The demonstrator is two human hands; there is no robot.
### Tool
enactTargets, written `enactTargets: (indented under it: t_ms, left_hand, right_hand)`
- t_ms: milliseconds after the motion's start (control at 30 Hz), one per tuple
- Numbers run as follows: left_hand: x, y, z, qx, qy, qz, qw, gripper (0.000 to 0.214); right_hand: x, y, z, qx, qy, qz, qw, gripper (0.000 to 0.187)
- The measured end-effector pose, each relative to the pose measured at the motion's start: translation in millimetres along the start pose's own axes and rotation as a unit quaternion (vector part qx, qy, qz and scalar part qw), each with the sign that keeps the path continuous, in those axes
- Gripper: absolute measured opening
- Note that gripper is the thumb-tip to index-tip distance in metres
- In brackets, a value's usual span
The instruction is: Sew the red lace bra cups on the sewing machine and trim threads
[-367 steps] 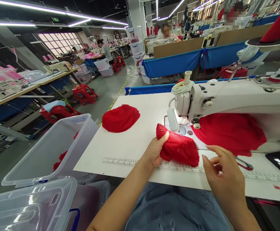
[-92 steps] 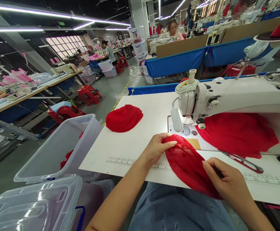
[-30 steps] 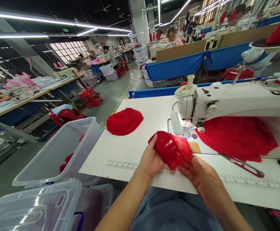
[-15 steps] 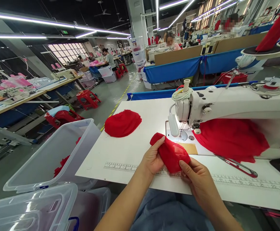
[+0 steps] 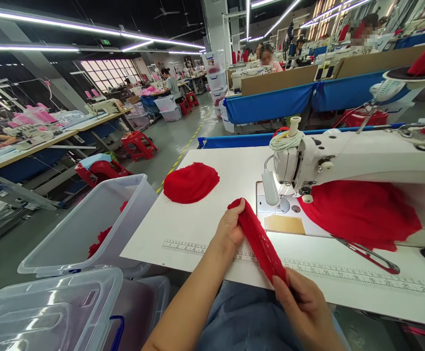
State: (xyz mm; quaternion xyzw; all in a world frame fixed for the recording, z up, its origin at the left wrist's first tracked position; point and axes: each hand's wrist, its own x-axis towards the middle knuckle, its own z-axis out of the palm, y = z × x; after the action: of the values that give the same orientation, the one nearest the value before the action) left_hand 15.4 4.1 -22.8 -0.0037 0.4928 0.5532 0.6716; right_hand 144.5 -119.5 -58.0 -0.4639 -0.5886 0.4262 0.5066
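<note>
A red fabric piece (image 5: 259, 240) is stretched between my two hands above the table's front edge, narrowed into a strip with its raw edge showing. My left hand (image 5: 230, 228) pinches its upper end, and my right hand (image 5: 300, 297) grips the lower end between thumb and fingers. Just beyond them stands a white sewing machine (image 5: 362, 158), its needle area partly hidden by a small lamp. Under the machine's arm lies a large heap of red fabric (image 5: 362, 212). A smaller stack of red fabric pieces (image 5: 191, 183) rests on the table at the left.
A ruler scale (image 5: 198, 247) runs along the front of the white table (image 5: 154, 224). Tweezers (image 5: 371, 256) lie near the machine. An uncovered plastic bin (image 5: 66, 229) holds red scraps at the left, beside a lidded bin (image 5: 48, 312). Other people sit at machines farther back.
My right hand has moved down and toward me, pulling the fabric from a broad, folded patch into a long narrow strip. The view has shifted slightly.
</note>
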Motion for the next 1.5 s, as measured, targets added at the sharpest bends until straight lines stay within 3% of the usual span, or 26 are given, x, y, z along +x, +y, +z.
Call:
enactTargets:
  t_ms: [100,233,300,367,500,700,900,1500]
  left_hand:
    - [-1,2,-2.2,0.013,-0.037,0.014,0.999,0.021]
    - [-13,-7,-11.4,0.052,-0.151,0.032,0.987,0.026]
    - [-21,-20,-13.7,0.07,-0.178,0.025,0.981,0.033]
    - [-28,-34,-12.7,0.083,-0.198,0.017,0.977,0.035]
    - [-32,-53,-6.0,0.095,-0.237,0.019,0.967,0.031]
    - [-23,-47,-4.6,0.059,-0.205,-0.012,0.977,0.026]
    - [-24,-48,-6.6,0.033,-0.214,-0.005,0.976,0.024]
    - [-34,-43,-7.0,0.089,-0.245,0.026,0.965,0.025]
  right_hand:
    - [-6,-3,-6,-0.033,0.017,0.012,0.999,0.042]
    - [4,8,-37,-0.155,0.05,0.062,0.985,0.041]
    - [14,12,-51,-0.244,0.128,0.056,0.96,0.031]
    - [24,11,-55,-0.272,0.199,0.007,0.941,0.034]
    - [44,6,-44,-0.224,0.137,-0.007,0.965,0.031]
    - [55,7,-41,-0.148,0.116,0.024,0.982,0.029]
    - [54,4,-42,-0.048,0.079,0.102,0.99,0.033]
    - [58,1,-33,-0.11,0.092,0.069,0.987,0.029]
